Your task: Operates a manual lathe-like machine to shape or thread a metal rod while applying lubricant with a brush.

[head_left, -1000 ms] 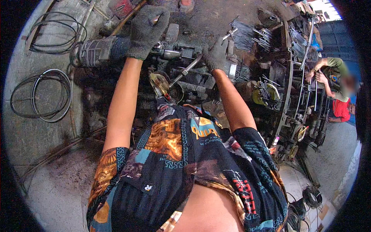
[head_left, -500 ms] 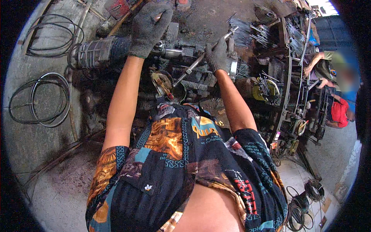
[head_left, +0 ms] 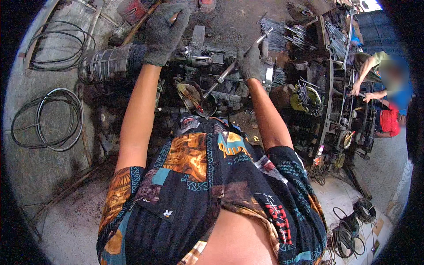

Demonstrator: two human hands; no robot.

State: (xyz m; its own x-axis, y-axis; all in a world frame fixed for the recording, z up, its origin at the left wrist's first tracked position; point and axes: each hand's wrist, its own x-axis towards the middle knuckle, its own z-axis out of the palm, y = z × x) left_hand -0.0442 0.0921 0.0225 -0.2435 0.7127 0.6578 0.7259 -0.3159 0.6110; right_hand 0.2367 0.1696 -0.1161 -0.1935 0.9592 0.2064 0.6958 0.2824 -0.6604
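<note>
My left hand (head_left: pixel 164 37), in a dark grey glove with bare skin showing through at one fingertip, is raised over the machine beside its motor. Its fingers look curled, and what they may hold is hidden. My right hand (head_left: pixel 250 62), gloved too, is closed around a long metal lever bar (head_left: pixel 226 73) that slants from upper right to lower left. Between my hands lies the greasy dark machine, with a bright metal fork-shaped part (head_left: pixel 201 60) on it. A round tin (head_left: pixel 190 93) with a brush-like thing in it sits below, close to my body.
A ribbed cylindrical motor (head_left: pixel 110 64) stands at the left. Cable coils (head_left: pixel 48 117) lie on the floor there. Bundles of thin metal rods (head_left: pixel 276 37) lie at the upper right, near a yellow bucket (head_left: pixel 304 98) of rods. Another person (head_left: pixel 373 75) works at a rack on the right.
My left hand has moved slightly up and left, uncovering more of the machine. My right hand still grips the lever bar, almost unmoved. The other person's arms have shifted.
</note>
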